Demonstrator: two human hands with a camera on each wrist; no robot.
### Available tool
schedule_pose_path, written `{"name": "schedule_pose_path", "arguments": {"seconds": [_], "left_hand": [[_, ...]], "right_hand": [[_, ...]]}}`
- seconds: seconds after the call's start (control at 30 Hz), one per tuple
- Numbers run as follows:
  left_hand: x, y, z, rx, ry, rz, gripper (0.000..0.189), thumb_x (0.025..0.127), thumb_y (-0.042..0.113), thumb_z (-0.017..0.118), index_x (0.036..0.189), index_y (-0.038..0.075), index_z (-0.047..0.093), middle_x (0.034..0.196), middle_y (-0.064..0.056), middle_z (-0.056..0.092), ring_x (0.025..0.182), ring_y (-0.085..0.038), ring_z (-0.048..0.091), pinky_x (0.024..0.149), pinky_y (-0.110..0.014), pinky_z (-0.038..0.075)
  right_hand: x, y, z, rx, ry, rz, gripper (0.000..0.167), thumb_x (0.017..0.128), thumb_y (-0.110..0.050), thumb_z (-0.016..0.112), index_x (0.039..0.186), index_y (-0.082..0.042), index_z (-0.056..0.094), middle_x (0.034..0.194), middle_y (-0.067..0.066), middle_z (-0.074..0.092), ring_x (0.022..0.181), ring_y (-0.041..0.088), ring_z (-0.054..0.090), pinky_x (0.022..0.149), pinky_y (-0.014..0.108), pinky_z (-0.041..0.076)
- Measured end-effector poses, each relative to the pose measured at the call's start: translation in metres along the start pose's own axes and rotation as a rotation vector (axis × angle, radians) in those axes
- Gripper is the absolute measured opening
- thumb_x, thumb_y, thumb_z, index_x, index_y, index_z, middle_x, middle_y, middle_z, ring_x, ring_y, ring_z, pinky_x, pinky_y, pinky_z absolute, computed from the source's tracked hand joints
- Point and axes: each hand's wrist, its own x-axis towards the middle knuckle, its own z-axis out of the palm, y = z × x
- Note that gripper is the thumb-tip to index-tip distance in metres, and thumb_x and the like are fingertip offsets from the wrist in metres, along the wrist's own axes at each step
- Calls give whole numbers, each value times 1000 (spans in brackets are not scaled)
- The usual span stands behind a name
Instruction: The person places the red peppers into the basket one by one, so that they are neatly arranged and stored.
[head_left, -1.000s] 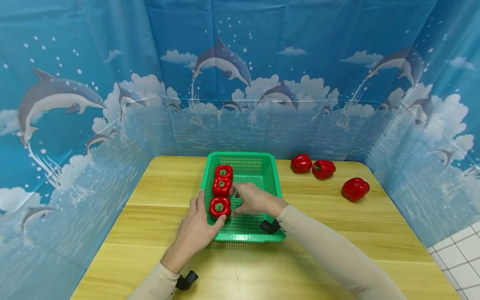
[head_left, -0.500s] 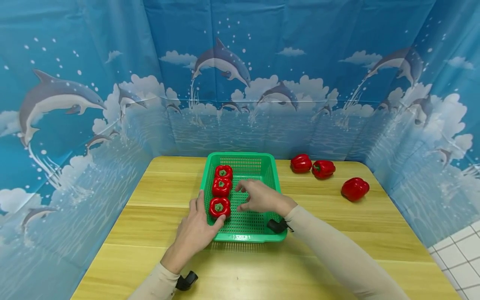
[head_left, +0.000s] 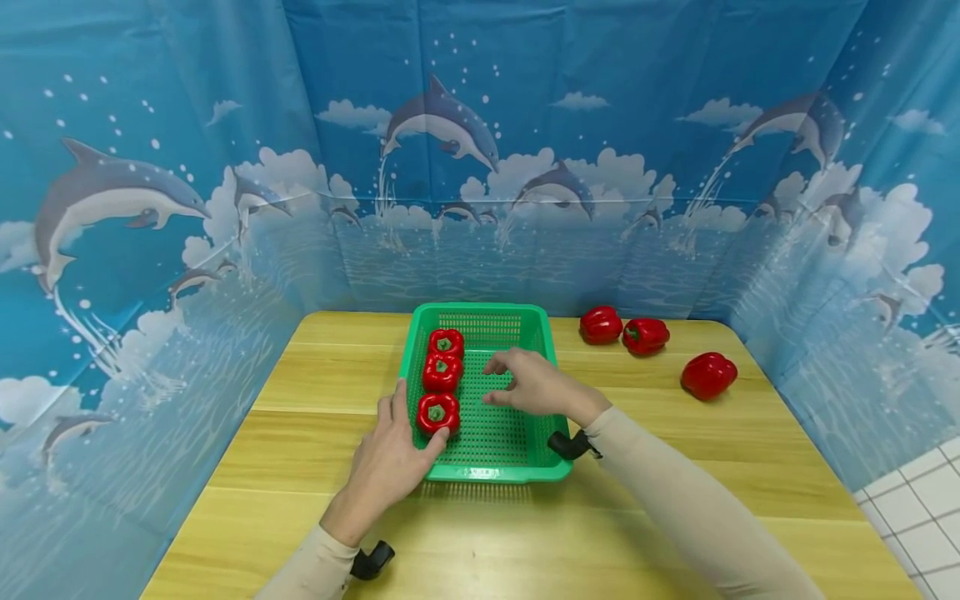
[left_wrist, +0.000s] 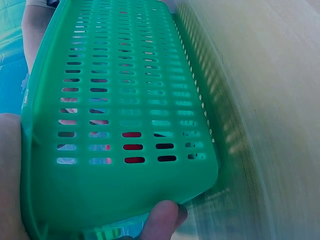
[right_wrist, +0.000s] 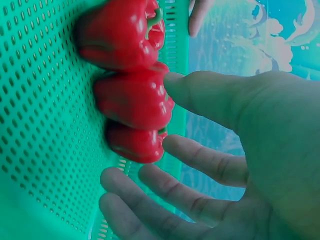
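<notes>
Three red bell peppers stand in a row along the left wall of a green plastic basket, stems up: near pepper, middle pepper and far pepper. The middle and far ones touch. My left hand holds the basket's near left corner, thumb over the rim by the near pepper, fingers along the outside. In the left wrist view, fingertips show beside the perforated wall. My right hand hovers over the basket's right half, fingers spread and loosely bent, holding nothing. The right wrist view shows it apart from the peppers.
On the wooden table right of the basket lie three more red bell peppers: two side by side, a left one and a right one, plus a nearer one. A dolphin-print curtain encloses the table's back and sides.
My right hand has drawn away from the peppers in the basket, moving right and slightly back over the basket floor. The left hand and the peppers have stayed in place.
</notes>
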Motion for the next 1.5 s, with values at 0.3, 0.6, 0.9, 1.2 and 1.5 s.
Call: {"name": "schedule_pose_path", "arguments": {"seconds": [0.3,0.6,0.9,1.2,1.5], "left_hand": [[0,0,0,-15,-2,0,113,108,57,73,187,2,12,176,-29,44,62,-25,55,55,-34,47],[0,-1,1,-5,13,5,113,108,56,74,186,1,14,175,-29,46,60,-23,53,53,-34,45],[1,0,2,-11,17,-3,116,107,57,75,187,2,12,175,-27,46,56,-23,51,51,-35,43],[0,0,3,-20,34,8,114,107,56,74,186,1,15,173,-28,48,55,-23,49,51,-34,41],[1,1,1,-12,18,-8,115,108,58,73,187,3,11,176,-28,46,54,-23,47,50,-34,40]], "right_hand": [[-2,11,-9,61,13,23,51,109,-29,86,151,-6,70,156,24,68,114,30,84,105,49,69],[-7,19,-18,61,41,21,52,110,-26,84,154,-4,67,157,27,65,123,40,80,107,54,67],[-11,24,-26,97,90,32,54,111,-26,82,158,-5,64,163,21,65,139,50,73,111,58,66],[-14,39,-32,81,171,11,53,112,-28,81,158,-7,66,162,19,66,141,50,72,112,62,65],[-16,60,-37,37,265,10,48,111,-25,83,155,-9,70,156,25,65,139,49,72,114,68,62]]}}
